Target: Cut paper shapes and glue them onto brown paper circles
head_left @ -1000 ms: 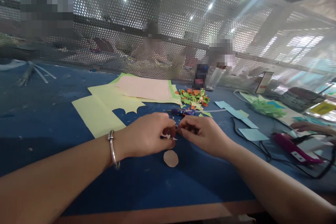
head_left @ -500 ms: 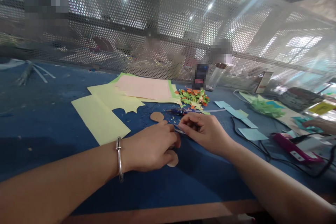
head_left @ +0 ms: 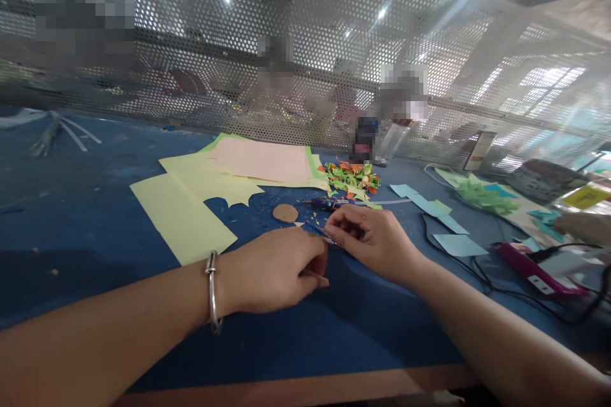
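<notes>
My left hand (head_left: 274, 270), with a silver bangle at its wrist, is curled low over the blue table. Between its fingers is a small pale disc (head_left: 316, 278), seen nearly edge-on. My right hand (head_left: 370, 235) is closed in a pinch beside it, around a thin blue and whitish strip (head_left: 317, 230) whose kind I cannot make out. The fingers of both hands nearly meet, and the left hand hides part of the strip. Just beyond them lies a round brown disc (head_left: 285, 213) among small paper scraps. A dark blue pen-like tool (head_left: 327, 203) lies behind the right hand.
Yellow paper sheets (head_left: 184, 216) and a pink sheet (head_left: 267, 159) lie left and back. Behind is a pile of green and orange cuttings (head_left: 353, 177). To the right are blue paper pieces (head_left: 461, 244), black cables, a magenta power strip (head_left: 539, 270) and another person's hand (head_left: 580, 227).
My left hand has turned, tilting the pale disc from flat to nearly edge-on. More of the thin strip shows. My right hand has hardly moved. The other person's hand has shifted.
</notes>
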`<state>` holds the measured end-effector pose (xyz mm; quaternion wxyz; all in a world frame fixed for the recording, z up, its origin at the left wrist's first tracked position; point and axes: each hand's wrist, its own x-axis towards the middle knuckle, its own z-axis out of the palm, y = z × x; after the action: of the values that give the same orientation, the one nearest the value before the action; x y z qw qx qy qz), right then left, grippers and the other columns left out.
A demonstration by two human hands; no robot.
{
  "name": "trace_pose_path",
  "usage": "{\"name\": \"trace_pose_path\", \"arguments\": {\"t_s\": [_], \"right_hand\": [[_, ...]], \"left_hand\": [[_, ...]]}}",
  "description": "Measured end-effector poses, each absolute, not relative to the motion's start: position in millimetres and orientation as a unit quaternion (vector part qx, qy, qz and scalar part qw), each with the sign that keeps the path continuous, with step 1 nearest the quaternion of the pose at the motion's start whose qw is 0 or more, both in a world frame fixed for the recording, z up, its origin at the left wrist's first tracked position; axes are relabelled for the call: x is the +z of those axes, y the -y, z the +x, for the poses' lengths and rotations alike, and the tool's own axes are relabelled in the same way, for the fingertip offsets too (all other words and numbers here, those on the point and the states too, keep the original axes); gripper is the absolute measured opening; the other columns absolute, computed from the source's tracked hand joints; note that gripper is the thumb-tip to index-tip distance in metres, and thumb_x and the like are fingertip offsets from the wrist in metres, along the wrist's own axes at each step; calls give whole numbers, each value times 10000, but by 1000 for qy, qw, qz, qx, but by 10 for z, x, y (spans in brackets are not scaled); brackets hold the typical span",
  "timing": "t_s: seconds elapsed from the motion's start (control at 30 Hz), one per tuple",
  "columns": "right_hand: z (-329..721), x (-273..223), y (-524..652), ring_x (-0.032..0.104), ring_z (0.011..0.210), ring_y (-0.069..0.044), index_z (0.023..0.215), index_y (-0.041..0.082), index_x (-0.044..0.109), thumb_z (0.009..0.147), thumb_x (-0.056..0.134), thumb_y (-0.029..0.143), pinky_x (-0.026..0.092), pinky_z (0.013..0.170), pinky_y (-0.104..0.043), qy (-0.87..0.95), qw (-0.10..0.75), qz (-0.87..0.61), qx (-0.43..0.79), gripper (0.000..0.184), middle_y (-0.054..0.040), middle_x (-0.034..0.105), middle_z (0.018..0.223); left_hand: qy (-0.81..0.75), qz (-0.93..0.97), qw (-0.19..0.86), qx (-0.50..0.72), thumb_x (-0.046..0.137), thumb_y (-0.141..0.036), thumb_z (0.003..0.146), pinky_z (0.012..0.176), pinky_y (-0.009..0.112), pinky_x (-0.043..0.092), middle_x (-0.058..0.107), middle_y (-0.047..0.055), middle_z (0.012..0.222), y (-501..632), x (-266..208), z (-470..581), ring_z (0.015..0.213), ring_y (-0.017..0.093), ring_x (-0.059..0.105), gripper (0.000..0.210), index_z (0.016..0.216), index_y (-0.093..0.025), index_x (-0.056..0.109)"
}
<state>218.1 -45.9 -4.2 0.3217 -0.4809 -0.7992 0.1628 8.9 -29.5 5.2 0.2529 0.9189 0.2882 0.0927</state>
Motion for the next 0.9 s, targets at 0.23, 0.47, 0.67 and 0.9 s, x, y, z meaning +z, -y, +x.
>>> {"name": "trace_pose_path", "arguments": {"t_s": [0.23, 0.47, 0.67, 0.9], "right_hand": [[2202, -60, 482, 501, 564, -85, 916, 188, 672, 935, 610, 268, 412, 534, -212, 792, 390, -459, 101, 103, 23, 623, 712], [2205, -86, 511, 558, 607, -84, 1101, 183, 681, 938, 618, 227, 453, 584, -212, 841, 356, -406, 30, 180, -3, 655, 818], [2209, -112, 485, 598, 679, -101, 1090, 177, 681, 963, 587, 214, 466, 634, -232, 859, 347, -375, -21, 162, -27, 687, 883], [2211, -109, 508, 654, 724, -136, 1074, 183, 677, 983, 556, 235, 489, 653, -265, 871, 313, -370, -82, 160, -54, 726, 917]], "left_hand": [[-337, 712, 526, 320, 737, -295, 803, 659, 281, 469, 683, 8, 798, 23, 23, 84, 715, 161, 647, 368, 1092, -200, 530], [-343, 591, 645, 343, 818, -306, 765, 795, 274, 476, 720, 48, 898, -25, 48, 68, 836, 144, 672, 367, 1045, -147, 642], [-335, 567, 687, 308, 840, -291, 726, 716, 285, 465, 705, 25, 790, 21, 83, 83, 758, 148, 659, 272, 861, -151, 650], [-353, 587, 660, 309, 832, -240, 707, 687, 271, 444, 668, -13, 724, 37, 80, 85, 708, 137, 641, 250, 817, -169, 620]]}}
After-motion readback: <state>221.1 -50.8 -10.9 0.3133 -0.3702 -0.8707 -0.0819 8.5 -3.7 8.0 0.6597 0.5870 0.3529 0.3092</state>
